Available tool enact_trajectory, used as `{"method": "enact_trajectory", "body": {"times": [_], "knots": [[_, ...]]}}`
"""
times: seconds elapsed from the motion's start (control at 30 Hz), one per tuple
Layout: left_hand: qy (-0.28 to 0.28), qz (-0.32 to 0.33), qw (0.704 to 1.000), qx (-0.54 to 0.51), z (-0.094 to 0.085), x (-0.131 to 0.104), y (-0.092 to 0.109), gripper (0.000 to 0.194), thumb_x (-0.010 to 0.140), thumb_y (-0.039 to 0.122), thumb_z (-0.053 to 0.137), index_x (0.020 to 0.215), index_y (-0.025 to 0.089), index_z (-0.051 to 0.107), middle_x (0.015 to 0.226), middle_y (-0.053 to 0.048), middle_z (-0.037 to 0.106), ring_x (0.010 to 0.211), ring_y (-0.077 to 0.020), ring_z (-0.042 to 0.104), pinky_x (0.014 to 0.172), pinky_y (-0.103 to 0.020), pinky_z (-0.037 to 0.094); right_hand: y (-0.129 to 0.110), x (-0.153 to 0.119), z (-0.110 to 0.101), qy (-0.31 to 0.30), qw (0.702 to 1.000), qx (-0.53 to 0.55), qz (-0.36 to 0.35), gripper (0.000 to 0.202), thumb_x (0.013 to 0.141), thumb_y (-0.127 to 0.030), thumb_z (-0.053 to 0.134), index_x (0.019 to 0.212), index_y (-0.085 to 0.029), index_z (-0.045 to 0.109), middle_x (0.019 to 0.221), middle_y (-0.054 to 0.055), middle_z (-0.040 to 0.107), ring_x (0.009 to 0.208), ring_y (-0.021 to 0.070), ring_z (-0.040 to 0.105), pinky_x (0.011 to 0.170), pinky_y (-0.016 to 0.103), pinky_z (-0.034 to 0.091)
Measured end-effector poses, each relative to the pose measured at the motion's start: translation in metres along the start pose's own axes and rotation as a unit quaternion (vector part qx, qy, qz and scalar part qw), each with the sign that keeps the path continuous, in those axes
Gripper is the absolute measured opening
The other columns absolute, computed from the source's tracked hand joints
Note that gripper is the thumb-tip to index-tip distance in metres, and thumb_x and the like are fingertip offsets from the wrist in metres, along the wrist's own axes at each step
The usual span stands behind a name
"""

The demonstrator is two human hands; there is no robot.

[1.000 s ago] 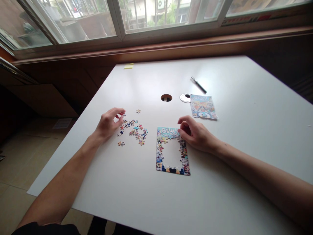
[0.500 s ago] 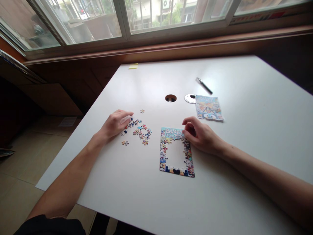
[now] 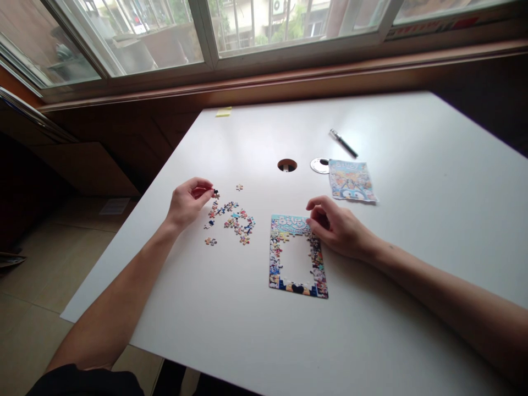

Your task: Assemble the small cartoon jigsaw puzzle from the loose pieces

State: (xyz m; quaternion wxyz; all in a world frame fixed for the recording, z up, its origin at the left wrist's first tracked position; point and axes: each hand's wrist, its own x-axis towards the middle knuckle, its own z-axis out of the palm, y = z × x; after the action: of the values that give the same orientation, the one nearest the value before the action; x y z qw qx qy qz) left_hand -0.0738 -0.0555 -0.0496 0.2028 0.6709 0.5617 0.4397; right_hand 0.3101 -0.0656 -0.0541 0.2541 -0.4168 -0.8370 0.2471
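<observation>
The left hand [image 3: 186,202] pinches a dark piece [image 3: 215,192]; the right hand [image 3: 337,228] curls at the frame [image 3: 289,222], its grip unclear; a nudge there could split it.

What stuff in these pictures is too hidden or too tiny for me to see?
All in the head view:
- Part of the dark puzzle piece: covered by the left hand.
- Whatever may be inside the right hand: its curl hides it.
- The right edge of the silvery disc: under the printed sheet.
- Pictures on the loose pieces: too small.
- The black sleeve: cut off by the bottom edge.
</observation>
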Motion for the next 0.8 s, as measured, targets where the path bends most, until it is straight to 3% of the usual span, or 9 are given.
{"method": "enact_trajectory", "body": {"times": [0.1, 0.17, 0.27, 0.33, 0.5, 0.8], "knots": [[0.019, 0.008, 0.995, 0.100, 0.001, -0.001, 0.003, 0.014, 0.088, 0.030, 0.068, 0.096, 0.019, 0.069, 0.091, -0.004, 0.075, 0.081, -0.0187, 0.072, 0.080, -0.036, 0.062, 0.000, 0.000, 0.000, 0.000, 1.000, 0.001, -0.001, 0.019, 0.092, -0.025, 0.052, 0.108, -0.025, 0.042, 0.066, -0.006, 0.051, 0.057, 0.0140, 0.047, 0.059, 0.030, 0.040], [0.014, 0.062, 0.982, 0.178, 0.004, -0.003, 0.010, 0.010, 0.089, 0.027, 0.066, 0.094, 0.021, 0.072, 0.095, -0.004, 0.074, 0.087, -0.0200, 0.069, 0.086, -0.039, 0.059, 0.000, 0.001, 0.000, 0.003, 1.000, 0.002, -0.003, 0.019, 0.091, -0.024, 0.052, 0.108, -0.025, 0.042, 0.065, -0.006, 0.051, 0.056, 0.0141, 0.047, 0.059, 0.030, 0.040], [-0.041, 0.163, 0.959, 0.229, 0.014, -0.009, 0.027, 0.011, 0.090, 0.028, 0.065, 0.093, 0.023, 0.074, 0.103, -0.005, 0.071, 0.101, -0.0229, 0.064, 0.094, -0.042, 0.053, -0.001, 0.002, 0.000, 0.005, 1.000, 0.003, -0.011, 0.019, 0.090, -0.022, 0.051, 0.107, -0.024, 0.043, 0.064, -0.006, 0.051, 0.055, 0.0142, 0.046, 0.058, 0.030, 0.039], [-0.094, 0.196, 0.941, 0.261, 0.023, -0.015, 0.039, 0.016, 0.090, 0.032, 0.067, 0.101, 0.024, 0.075, 0.110, -0.006, 0.070, 0.106, -0.0257, 0.061, 0.095, -0.045, 0.051, -0.002, 0.002, 0.001, 0.006, 1.000, 0.004, -0.015, 0.018, 0.090, -0.022, 0.050, 0.106, -0.024, 0.043, 0.065, -0.005, 0.051, 0.055, 0.0141, 0.047, 0.059, 0.030, 0.039], [-0.150, 0.178, 0.931, 0.282, 0.039, -0.023, 0.051, 0.016, 0.092, 0.036, 0.067, 0.100, 0.024, 0.073, 0.112, -0.006, 0.069, 0.105, -0.0272, 0.058, 0.094, -0.047, 0.047, -0.002, 0.002, 0.001, 0.006, 1.000, 0.007, -0.012, 0.018, 0.090, -0.022, 0.050, 0.107, -0.024, 0.043, 0.067, -0.005, 0.051, 0.057, 0.0144, 0.048, 0.060, 0.031, 0.040], [-0.178, 0.148, 0.942, 0.242, 0.037, -0.020, 0.046, 0.011, 0.092, 0.029, 0.066, 0.100, 0.023, 0.066, 0.114, -0.006, 0.069, 0.109, -0.0263, 0.058, 0.099, -0.045, 0.045, -0.002, 0.001, 0.001, 0.006, 1.000, 0.009, -0.014, 0.019, 0.090, -0.021, 0.051, 0.107, -0.023, 0.043, 0.068, -0.005, 0.051, 0.059, 0.0145, 0.047, 0.061, 0.031, 0.039]]}}
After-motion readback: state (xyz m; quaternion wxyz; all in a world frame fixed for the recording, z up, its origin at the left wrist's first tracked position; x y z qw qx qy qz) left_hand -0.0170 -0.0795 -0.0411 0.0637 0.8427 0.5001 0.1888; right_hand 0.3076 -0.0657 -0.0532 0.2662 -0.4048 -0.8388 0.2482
